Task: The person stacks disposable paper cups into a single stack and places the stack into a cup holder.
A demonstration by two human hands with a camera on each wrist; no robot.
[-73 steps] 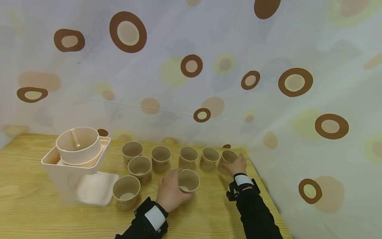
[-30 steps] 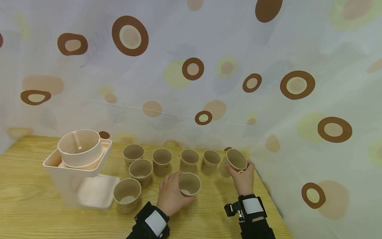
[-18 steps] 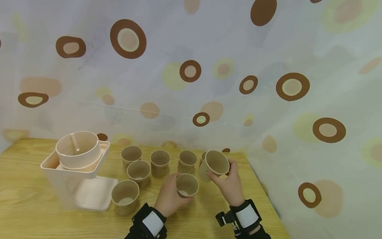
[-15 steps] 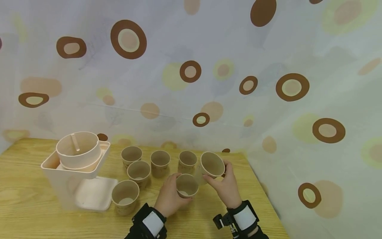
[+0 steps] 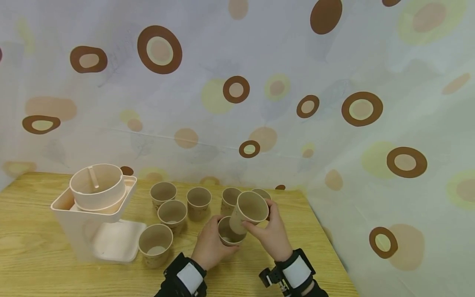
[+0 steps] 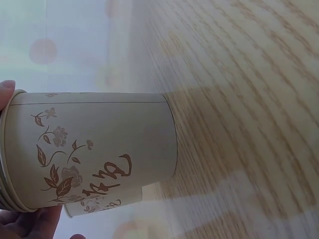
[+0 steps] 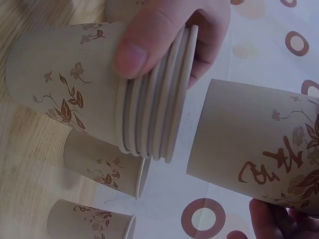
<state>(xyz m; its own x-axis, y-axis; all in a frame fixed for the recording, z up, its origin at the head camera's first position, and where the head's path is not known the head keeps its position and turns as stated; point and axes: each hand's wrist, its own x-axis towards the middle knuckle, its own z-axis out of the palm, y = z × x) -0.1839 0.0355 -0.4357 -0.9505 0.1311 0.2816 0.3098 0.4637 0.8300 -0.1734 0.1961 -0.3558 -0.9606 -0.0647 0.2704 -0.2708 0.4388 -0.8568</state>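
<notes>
My left hand (image 5: 210, 244) grips a stack of nested beige paper cups (image 5: 224, 238) near the front of the table. Several stacked rims show in the right wrist view, where my left thumb (image 7: 133, 56) presses on the side of the stack (image 7: 70, 87). Brown flowers and writing decorate the stack in the left wrist view (image 6: 94, 137). My right hand (image 5: 273, 236) holds a single paper cup (image 5: 252, 207) by its sides, mouth up and tilted. Its base overlaps the stack's mouth in the head view; from the right wrist, the cup (image 7: 249, 144) hangs just above the rims.
More paper cups stand behind and left: one at front left (image 5: 156, 243), one behind it (image 5: 172, 212), and a back row ending with a partly hidden cup (image 5: 261, 192). Farther left stands a cream plastic container (image 5: 98, 194) with a flat tray (image 5: 115, 239). Patterned sheeting (image 5: 334, 144) borders the table.
My right hand has picked up the rightmost cup of the back row and carried it left and toward me, over the stack. My left hand has stayed in place on the stack.
</notes>
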